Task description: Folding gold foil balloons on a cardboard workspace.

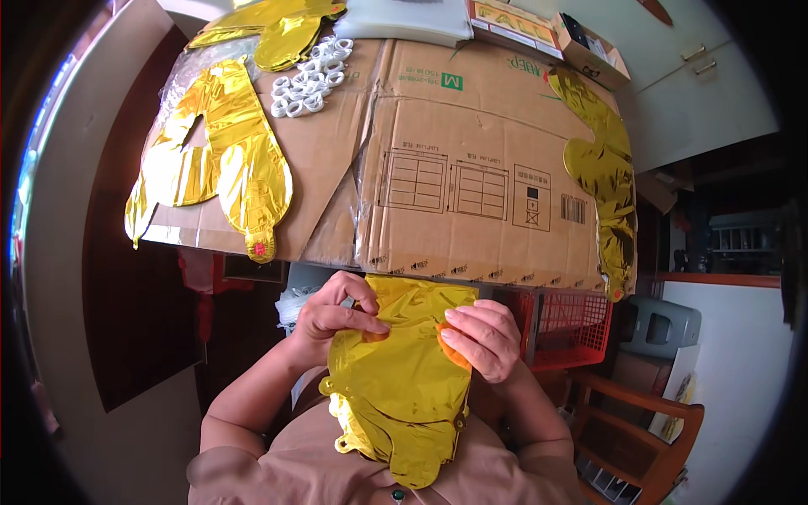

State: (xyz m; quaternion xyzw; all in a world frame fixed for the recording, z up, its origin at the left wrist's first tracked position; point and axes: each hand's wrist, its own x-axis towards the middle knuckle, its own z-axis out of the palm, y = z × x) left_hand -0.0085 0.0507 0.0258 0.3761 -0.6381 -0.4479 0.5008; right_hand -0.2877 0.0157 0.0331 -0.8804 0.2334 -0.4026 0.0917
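Note:
In front of my chest lies a flat gold foil balloon (404, 358), with more folded gold foil showing under its lower end. My left hand (332, 320) is at its upper left side, fingers bent and one fingertip pressed on the foil. Along the right edge, my right hand (486, 341) grips the foil with its fingers closed together. A bright orange patch (455, 347) shows beside those fingertips; I cannot make out what it is. The balloon's top end reaches the table's front edge.
Flattened cardboard (471, 118) covers the table. On it lie gold foil balloons at left (244, 143) and right (602, 151), white rings (307, 84), and clear plastic sheets (408, 18). An open box (593, 50) stands far right. Below are a red basket (572, 324) and a wooden chair (640, 429).

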